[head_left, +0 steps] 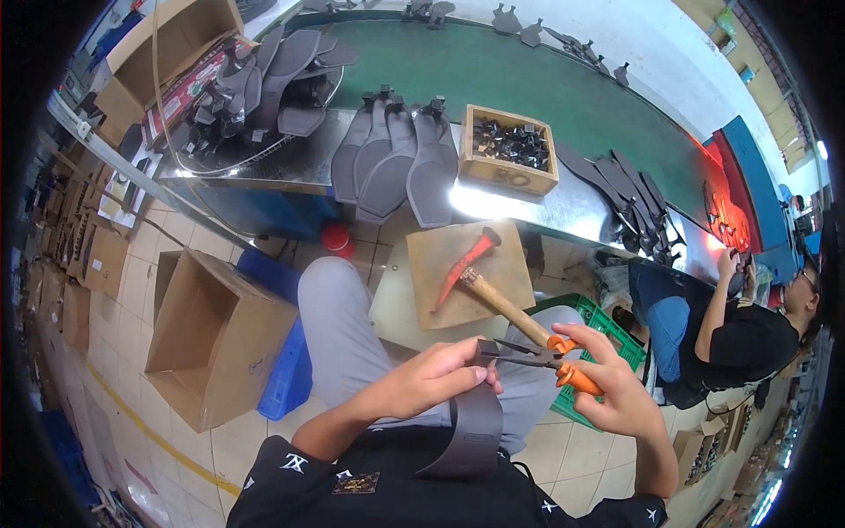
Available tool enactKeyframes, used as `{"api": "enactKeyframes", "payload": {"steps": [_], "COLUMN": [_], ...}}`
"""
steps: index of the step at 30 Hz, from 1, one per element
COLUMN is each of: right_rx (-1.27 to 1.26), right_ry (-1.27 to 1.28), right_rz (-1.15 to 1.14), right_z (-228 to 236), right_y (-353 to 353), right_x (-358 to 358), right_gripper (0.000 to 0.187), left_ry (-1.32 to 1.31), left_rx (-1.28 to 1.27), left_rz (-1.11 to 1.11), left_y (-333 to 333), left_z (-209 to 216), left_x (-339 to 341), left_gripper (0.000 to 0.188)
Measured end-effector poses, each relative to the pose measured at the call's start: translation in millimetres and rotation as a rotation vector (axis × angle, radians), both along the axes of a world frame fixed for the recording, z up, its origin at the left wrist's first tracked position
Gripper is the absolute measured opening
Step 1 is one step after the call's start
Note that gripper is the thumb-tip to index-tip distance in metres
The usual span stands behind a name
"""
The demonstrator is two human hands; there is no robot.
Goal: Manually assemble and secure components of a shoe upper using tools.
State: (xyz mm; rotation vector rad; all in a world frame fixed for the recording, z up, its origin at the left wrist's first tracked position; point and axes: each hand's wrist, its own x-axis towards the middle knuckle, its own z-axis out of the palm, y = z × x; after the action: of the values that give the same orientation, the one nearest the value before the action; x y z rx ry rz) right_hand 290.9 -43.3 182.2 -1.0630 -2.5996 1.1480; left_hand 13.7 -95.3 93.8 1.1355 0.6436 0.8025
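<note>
My left hand (440, 378) is closed round the heel end of a dark grey shoe sole (478, 431), whose broad part hangs down in front of my shirt. In my right hand (620, 392) is a pair of pliers (568, 363) with orange handles; the fingers are spread along the handles, which stand apart. The dark jaws reach left to the heel end beside my left fingertips; whether they grip it I cannot tell. A hammer (502, 304) with a red head and wooden handle lies on a square brown board (418, 282) beyond my hands, its handle end near the pliers.
Grey soles (387, 158) and a wooden box (519, 176) of small black heels rest on the metal bench edge beside a green conveyor belt (422, 62). A wire basket (255, 163) holds more soles. A cardboard box (211, 339) and green crate (607, 330) flank me. A co-worker (748, 339) sits at right.
</note>
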Motion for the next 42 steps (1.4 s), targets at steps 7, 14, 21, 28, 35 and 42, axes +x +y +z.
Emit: {"api": "enactKeyframes", "payload": {"steps": [7, 14, 21, 28, 35, 42], "right_rx": [-0.053, 0.069, 0.121, 0.117, -0.080, 0.458], "right_ry": [-0.034, -0.088, -0.139, -0.181, 0.045, -0.061], "right_rz": [-0.010, 0.037, 0.074, 0.076, 0.077, -0.490], "right_z": [-0.2, -4.5, 2.0, 3.0, -4.8, -83.6], "right_y": [2.6, 4.9, 1.9, -5.2, 28.9, 146.6], "right_x": [-5.5, -9.3, -18.1, -20.1, -11.7, 17.6], "right_gripper": [0.037, 0.022, 0.020, 0.019, 0.022, 0.028], "left_ry": [-0.020, 0.015, 0.138, 0.249, 0.086, -0.011], "left_rx": [-0.022, 0.000, 0.084, 0.076, 0.065, 0.063], "left_rz": [0.003, -0.079, -0.069, -0.075, -0.093, -0.090], "left_y": [-1.3, -3.7, -8.3, -11.1, -7.6, -9.7], "left_z": [-2.4, 1.3, 5.6, 10.6, 14.4, 28.0], "left_x": [1.2, -0.5, -6.3, -10.9, -13.8, -13.6], "left_gripper": [0.026, 0.029, 0.027, 0.026, 0.027, 0.030]}}
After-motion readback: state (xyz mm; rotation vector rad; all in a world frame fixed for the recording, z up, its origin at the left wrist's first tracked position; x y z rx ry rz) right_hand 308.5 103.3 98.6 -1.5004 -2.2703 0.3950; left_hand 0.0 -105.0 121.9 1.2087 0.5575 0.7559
